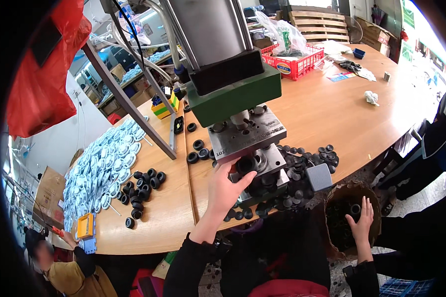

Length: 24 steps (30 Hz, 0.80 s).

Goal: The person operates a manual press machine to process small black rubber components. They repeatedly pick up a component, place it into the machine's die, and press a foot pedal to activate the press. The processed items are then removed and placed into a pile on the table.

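My left hand (225, 188) is at the steel die of a bench press, its fingers and thumb closed round a black rubber cup (245, 165). That cup sits just under the upper die plate (255, 131), beside a round metal post (264, 159). Over to the right, my right hand (363, 223) is over an open cardboard box (376, 235) at the table's edge. A black rubber ring (355, 211) lies between its thumb and fingers. Dark parts inside the box are hard to make out.
Small black discs (296, 174) lie heaped around the press base, near a grey block (319, 177). Black rubber rings (144, 188) and a pile of light blue pieces (104, 161) cover the left. A red basket (309, 63) stands behind. Another person (74, 272) sits at lower left.
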Each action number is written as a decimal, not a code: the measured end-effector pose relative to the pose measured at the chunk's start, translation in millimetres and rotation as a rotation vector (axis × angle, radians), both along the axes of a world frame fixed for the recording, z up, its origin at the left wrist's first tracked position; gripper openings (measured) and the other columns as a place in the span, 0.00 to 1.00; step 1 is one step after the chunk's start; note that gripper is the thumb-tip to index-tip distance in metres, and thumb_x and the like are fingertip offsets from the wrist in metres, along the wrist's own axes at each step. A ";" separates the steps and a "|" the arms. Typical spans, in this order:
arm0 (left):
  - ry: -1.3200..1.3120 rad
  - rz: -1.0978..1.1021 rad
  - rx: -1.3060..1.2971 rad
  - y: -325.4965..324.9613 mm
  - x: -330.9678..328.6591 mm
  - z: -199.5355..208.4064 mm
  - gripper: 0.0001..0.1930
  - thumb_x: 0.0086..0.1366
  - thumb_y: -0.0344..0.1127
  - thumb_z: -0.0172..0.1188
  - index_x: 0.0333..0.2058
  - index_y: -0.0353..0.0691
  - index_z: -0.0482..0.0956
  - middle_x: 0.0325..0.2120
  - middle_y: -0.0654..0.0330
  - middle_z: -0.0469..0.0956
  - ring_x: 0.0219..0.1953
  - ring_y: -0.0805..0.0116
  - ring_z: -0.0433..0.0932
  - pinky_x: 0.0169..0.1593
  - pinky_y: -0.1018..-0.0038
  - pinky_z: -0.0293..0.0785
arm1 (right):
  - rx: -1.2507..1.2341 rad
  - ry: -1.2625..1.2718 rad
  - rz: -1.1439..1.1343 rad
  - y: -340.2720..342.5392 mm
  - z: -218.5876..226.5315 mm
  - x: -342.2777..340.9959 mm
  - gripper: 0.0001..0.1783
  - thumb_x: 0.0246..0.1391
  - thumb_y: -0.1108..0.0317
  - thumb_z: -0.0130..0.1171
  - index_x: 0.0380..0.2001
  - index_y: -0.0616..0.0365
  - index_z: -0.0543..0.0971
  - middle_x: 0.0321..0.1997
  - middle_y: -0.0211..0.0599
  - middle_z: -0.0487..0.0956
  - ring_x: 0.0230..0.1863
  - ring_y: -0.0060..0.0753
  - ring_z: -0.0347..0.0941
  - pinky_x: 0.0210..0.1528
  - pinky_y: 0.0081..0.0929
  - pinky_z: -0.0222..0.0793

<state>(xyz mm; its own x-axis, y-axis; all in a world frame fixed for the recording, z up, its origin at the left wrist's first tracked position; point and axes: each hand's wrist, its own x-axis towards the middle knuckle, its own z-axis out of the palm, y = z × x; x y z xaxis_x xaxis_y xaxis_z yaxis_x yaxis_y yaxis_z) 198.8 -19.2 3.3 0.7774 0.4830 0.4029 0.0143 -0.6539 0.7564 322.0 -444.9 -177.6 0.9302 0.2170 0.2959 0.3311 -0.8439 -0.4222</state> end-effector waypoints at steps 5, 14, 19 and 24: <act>0.114 0.062 -0.001 -16.3 13.4 24.8 0.23 0.54 0.44 0.73 0.45 0.38 0.79 0.35 0.58 0.81 0.35 0.60 0.79 0.41 0.66 0.74 | 0.111 -0.088 0.037 6.6 10.4 2.2 0.37 0.55 0.65 0.63 0.67 0.57 0.63 0.70 0.48 0.63 0.70 0.52 0.56 0.70 0.45 0.50; 0.033 0.098 0.225 -18.7 30.1 13.9 0.22 0.55 0.44 0.72 0.42 0.36 0.78 0.36 0.55 0.80 0.31 0.58 0.77 0.37 0.65 0.73 | 0.289 -0.216 0.330 110.2 76.0 3.6 0.29 0.57 0.71 0.60 0.62 0.61 0.69 0.64 0.45 0.70 0.65 0.47 0.64 0.66 0.39 0.57; -0.094 0.146 0.237 -20.4 21.5 -7.0 0.28 0.56 0.43 0.73 0.51 0.35 0.75 0.39 0.57 0.79 0.30 0.67 0.74 0.33 0.73 0.71 | 0.061 -0.276 0.460 159.0 79.8 19.6 0.27 0.60 0.61 0.59 0.61 0.56 0.71 0.65 0.44 0.70 0.66 0.45 0.64 0.65 0.39 0.55; -0.235 0.266 0.183 -11.6 -31.1 -14.6 0.24 0.57 0.38 0.71 0.51 0.36 0.76 0.39 0.58 0.79 0.31 0.70 0.71 0.35 0.76 0.70 | -0.240 -0.199 0.353 175.6 58.6 34.1 0.30 0.65 0.46 0.47 0.61 0.52 0.71 0.67 0.39 0.69 0.70 0.36 0.60 0.71 0.42 0.44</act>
<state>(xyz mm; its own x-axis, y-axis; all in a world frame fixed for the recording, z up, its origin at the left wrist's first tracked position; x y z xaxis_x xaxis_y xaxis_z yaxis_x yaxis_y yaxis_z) 167.7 -30.8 -11.3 0.5113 0.5587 0.6530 0.0414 -0.7749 0.6307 356.2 -269.3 -119.0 0.7177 0.5937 0.3640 0.6699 -0.7313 -0.1280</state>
